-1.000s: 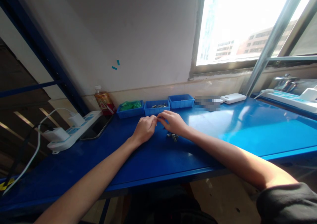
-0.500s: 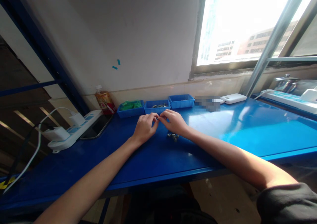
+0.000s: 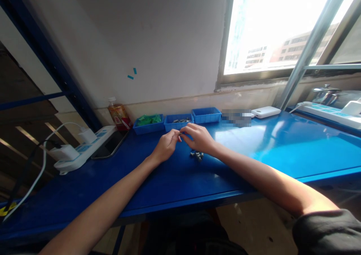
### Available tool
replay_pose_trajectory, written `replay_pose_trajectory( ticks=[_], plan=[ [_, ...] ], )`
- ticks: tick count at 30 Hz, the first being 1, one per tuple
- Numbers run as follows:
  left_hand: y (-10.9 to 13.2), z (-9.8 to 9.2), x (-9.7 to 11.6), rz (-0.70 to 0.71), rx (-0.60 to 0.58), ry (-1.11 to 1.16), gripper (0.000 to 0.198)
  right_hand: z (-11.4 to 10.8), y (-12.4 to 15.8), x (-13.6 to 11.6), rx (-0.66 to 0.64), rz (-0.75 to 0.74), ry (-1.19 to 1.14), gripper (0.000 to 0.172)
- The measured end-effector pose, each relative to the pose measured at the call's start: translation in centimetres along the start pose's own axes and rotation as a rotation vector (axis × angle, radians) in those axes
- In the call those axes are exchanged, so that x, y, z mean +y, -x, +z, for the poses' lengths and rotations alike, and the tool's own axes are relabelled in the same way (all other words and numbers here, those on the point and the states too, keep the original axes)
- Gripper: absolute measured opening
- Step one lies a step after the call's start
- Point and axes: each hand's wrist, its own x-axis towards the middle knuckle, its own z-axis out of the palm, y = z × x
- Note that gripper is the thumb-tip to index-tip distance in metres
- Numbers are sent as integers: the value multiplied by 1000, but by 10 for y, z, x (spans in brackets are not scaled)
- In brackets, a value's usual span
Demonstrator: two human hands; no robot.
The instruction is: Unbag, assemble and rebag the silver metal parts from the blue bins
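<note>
While left hand [image 3: 166, 147] and right hand [image 3: 199, 138] pinch one small part [image 3: 180, 134] (type unclear), advise a light grip, low over the table [image 3: 254, 150].

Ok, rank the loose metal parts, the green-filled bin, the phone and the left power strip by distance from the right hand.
1. Metal parts, on the table right beside the right hand.
2. Green-filled bin, back left.
3. Phone, further left.
4. Power strip, far left.
</note>
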Motion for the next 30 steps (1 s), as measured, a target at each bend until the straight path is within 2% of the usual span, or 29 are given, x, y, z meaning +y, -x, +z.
replay_pose_trajectory(
  ticks=[4,7,8,10,12,15,18,21,23,27,30],
  plan=[
    [1,3,0,7,-108,-32,42,-24,-11,11,124,35,82,26],
    [3,6,2,104,-269,-144,46,-39,-19,43,217,272,338,30],
    [4,7,2,142,-319,-186,47,-42,-19,56,175,376,418,29],
    [5,8,4,201,-382,-252,45,-45,-15,80,-12,536,483,30],
    [5,9,3,230,-387,-283,38,-43,-8,93,-166,593,449,29],
    [3,9,-2,230,-335,-326,28,-32,0,85,-304,541,343,28],
    [1,8,-9,211,-267,-381,20,-16,1,55,-359,370,227,25],
    [0,7,-14,191,-233,-399,14,3,0,27,-355,221,106,18],
    [-1,7,-17,179,-223,-404,12,12,1,19,-338,191,61,15],
    [-2,9,-16,127,-155,-320,12,19,5,22,-280,195,-12,14],
    [-4,9,-14,1,-42,-146,14,19,7,25,-215,171,-82,15]
  ],
)
